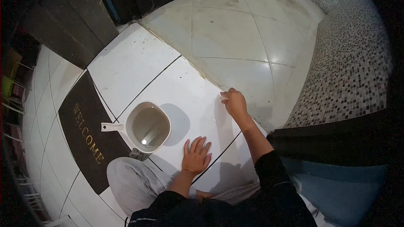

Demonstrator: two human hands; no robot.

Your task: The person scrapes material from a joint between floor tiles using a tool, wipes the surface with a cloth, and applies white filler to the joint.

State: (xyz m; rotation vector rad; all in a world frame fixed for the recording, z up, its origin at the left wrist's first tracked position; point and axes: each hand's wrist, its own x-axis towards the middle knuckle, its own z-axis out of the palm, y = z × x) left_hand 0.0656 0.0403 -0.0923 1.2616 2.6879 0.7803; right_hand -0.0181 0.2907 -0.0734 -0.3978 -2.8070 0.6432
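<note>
My left hand (196,155) lies flat on the white tiled floor (185,88), fingers spread, with nothing in it. Farther forward and to the right, my right hand (235,104) is closed in a pinch at the border strip between the white tiles and the duller beige tiles. Whatever its fingertips hold is too small and hidden to name. To the left of my left hand stands a white water dipper (166,136) with clear liquid in it, its handle pointing left. A crumpled dark grey cloth (139,154) lies against the dipper's near side, by my knee.
A dark doormat (78,120) with gold lettering lies left of the dipper. Beyond the border strip (202,72) spreads the beige tiled floor (235,29). A mosaic-patterned wall (345,67) rises at the right. A grey door panel (69,21) stands at the upper left.
</note>
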